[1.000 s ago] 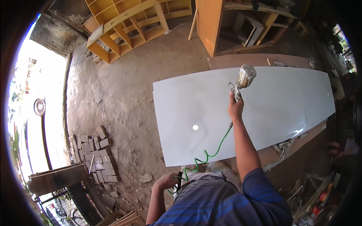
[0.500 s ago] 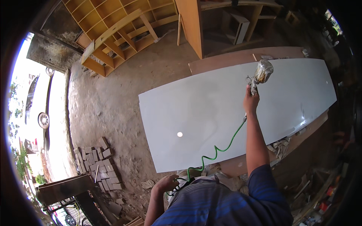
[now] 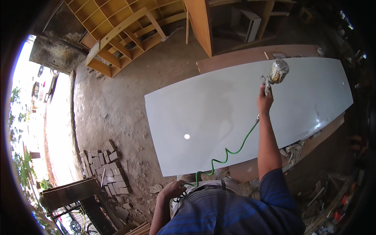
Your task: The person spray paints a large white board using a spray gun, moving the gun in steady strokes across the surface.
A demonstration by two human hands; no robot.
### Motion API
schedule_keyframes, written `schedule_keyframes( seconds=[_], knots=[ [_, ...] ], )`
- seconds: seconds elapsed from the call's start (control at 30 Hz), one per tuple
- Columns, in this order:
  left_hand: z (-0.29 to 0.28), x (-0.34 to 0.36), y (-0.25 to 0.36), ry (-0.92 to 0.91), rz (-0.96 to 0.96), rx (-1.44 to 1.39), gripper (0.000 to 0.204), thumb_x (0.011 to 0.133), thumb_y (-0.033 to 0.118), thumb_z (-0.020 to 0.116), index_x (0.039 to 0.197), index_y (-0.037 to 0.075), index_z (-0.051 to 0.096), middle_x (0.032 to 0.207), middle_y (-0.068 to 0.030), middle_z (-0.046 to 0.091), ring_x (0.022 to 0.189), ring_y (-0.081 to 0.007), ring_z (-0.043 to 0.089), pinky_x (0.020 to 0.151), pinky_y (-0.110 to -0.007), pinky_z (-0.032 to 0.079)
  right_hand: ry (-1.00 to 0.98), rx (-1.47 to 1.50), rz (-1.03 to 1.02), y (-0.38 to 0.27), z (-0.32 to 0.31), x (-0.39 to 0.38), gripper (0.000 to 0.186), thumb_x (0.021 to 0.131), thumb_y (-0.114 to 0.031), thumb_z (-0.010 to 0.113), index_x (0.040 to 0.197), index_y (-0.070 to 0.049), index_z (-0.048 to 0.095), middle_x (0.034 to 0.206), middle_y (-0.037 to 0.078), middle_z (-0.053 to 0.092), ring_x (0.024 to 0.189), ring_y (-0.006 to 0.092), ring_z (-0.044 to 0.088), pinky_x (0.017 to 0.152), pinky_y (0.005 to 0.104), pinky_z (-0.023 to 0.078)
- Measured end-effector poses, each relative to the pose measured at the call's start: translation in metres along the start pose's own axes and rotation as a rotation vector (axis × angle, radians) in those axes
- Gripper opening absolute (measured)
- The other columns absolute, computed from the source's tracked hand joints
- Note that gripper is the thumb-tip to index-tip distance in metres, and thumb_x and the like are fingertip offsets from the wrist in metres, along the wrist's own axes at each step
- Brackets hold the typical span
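Note:
My right hand [image 3: 265, 102] is wrapped around the handle of a spray gun [image 3: 279, 71], held over the far right half of a large white panel [image 3: 196, 111]. The gun's cup is smeared and seems covered in a clear wrap. From below the grip a green coiled air hose [image 3: 224, 159] runs down across the panel toward my waist. There my left hand [image 3: 174, 189] is closed around dark and green loops of that hose, just off the panel's near edge. A round white spot shows on the panel's left part.
Brown boards [image 3: 250, 58] lie beneath the panel. Yellowish wooden shelving [image 3: 129, 43] stands far left, beside an upright wooden board [image 3: 199, 25]. Stacked blocks [image 3: 105, 172] sit on the rough floor to the left. Scraps and cans [image 3: 337, 213] clutter the lower right.
My right hand and the spray gun have shifted slightly right over the panel. My left hand stays by my waist. Outside at the left, the near car has moved out of its place.

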State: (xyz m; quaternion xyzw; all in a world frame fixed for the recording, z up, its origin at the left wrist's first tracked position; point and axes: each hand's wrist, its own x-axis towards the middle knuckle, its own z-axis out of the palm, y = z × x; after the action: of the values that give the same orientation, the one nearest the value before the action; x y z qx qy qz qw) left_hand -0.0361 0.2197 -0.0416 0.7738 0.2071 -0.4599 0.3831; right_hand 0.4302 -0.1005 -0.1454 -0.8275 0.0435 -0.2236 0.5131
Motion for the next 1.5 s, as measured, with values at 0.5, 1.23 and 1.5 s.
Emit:
schedule_keyframes(
  seconds=[0.5, 1.23, 1.5],
  knots=[
    [-0.033, -0.033, -0.138, 0.108, 0.052, -0.064, 0.05, 0.09, 0.026, 0.062, 0.133, 0.002, 0.065, 0.116, -0.0237, 0.073, 0.108, -0.0369, 0.072, 0.094, -0.045, 0.055, -0.308, 0.088, 0.013, -0.111, 0.127, -0.17, 0.044, 0.106, -0.036, 0.059, 0.128, 0.002, 0.066, 0.117, 0.021, 0.073, 0.108, 0.037, 0.068, 0.093, 0.0409, 0.052],
    [-0.063, -0.049, -0.238, 0.103, 0.083, -0.093, 0.049, 0.085, 0.018, 0.059, 0.13, 0.0, 0.066, 0.117, -0.0268, 0.071, 0.113, -0.041, 0.067, 0.098, -0.047, 0.053, -0.593, 0.199, 0.064, -0.225, 0.236, -0.312, 0.034, 0.106, -0.03, 0.059, 0.121, -0.001, 0.068, 0.096, 0.014, 0.072, 0.087, 0.0281, 0.067, 0.081, 0.0408, 0.052],
    [-0.064, -0.043, -0.213, 0.077, 0.058, -0.067, 0.049, 0.085, 0.019, 0.058, 0.13, 0.0, 0.066, 0.117, -0.0261, 0.071, 0.113, -0.0403, 0.068, 0.098, -0.047, 0.054, -0.448, 0.202, 0.006, -0.201, 0.217, -0.272, 0.037, 0.106, -0.03, 0.059, 0.123, 0.001, 0.067, 0.111, 0.02, 0.074, 0.1, 0.0352, 0.069, 0.09, 0.0413, 0.052]
  ],
)
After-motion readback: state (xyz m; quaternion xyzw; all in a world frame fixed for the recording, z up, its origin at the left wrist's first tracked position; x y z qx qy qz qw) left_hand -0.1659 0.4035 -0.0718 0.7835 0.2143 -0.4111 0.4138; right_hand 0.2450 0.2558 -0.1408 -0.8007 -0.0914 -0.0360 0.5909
